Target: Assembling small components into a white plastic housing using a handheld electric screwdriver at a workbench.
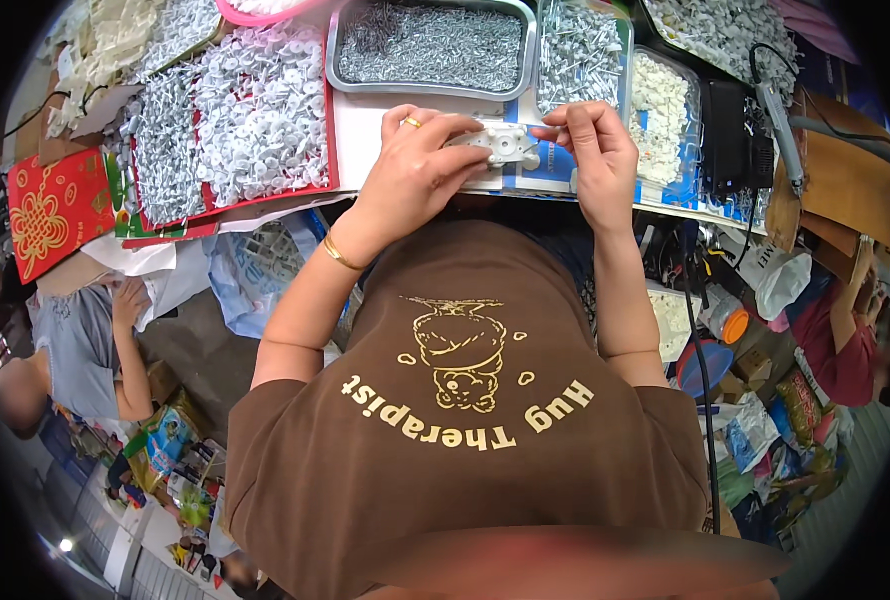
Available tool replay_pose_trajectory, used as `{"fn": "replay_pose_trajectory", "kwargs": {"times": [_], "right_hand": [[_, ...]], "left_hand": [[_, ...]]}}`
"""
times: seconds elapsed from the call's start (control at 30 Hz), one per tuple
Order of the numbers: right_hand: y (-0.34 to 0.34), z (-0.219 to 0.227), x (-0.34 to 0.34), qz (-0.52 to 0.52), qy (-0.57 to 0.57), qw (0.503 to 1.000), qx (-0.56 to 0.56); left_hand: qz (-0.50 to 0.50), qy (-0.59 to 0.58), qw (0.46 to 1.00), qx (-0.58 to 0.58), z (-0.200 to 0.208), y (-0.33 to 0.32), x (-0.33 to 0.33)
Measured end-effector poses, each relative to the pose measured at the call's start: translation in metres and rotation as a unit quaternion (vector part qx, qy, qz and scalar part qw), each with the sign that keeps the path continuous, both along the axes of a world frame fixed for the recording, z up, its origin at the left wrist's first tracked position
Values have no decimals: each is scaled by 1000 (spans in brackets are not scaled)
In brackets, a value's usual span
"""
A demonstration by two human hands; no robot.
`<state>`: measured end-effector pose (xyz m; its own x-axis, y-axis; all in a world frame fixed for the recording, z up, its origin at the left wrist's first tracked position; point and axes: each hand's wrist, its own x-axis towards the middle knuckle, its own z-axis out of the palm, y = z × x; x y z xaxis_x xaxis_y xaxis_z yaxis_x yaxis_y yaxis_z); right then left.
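Observation:
My left hand (423, 165) reaches over the near edge of the worktop, fingers closed on a small white plastic part (508, 146) with round holes. That part lies just above a white and blue surface. Close to its right end is my right hand (601, 150), thumb and forefinger pinched together. Whatever sits between those fingertips is too small to make out. Beyond both hands stands a metal tray (435, 90) full of silvery screws.
Left of my hands, a red tray (332, 130) holds white plastic discs (262, 115) and metal pins. To the right are a bin of screws (580, 50), a clear tray of cream pieces (660, 115) and a grey corded tool (780, 135). Other people sit at both sides.

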<state>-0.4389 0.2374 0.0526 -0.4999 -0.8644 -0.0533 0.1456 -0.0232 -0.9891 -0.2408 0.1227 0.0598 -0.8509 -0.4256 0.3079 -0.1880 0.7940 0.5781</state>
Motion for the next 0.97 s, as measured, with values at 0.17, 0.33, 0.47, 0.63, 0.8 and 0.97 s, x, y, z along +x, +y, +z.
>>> {"fn": "replay_pose_trajectory", "kwargs": {"times": [0.17,0.33,0.47,0.63,0.8,0.97], "right_hand": [[1,-5,0,4,22,1000,15],[2,-9,0,-3,9,1000,-16],[1,-5,-1,-10,16,1000,1],[4,-4,-1,-7,7,1000,-1],[6,-5,0,-5,30,999,11],[8,-4,-2,71,207,975,-34]], "left_hand": [[15,-20,999,-29,7,1,-2],[0,-21,1000,-4,5,-5,-2],[18,-35,999,-15,3,1,-5],[63,-29,996,-56,2,12,-4],[72,-21,997,-25,0,11,-5],[73,-33,997,-11,0,12,-7]]}}
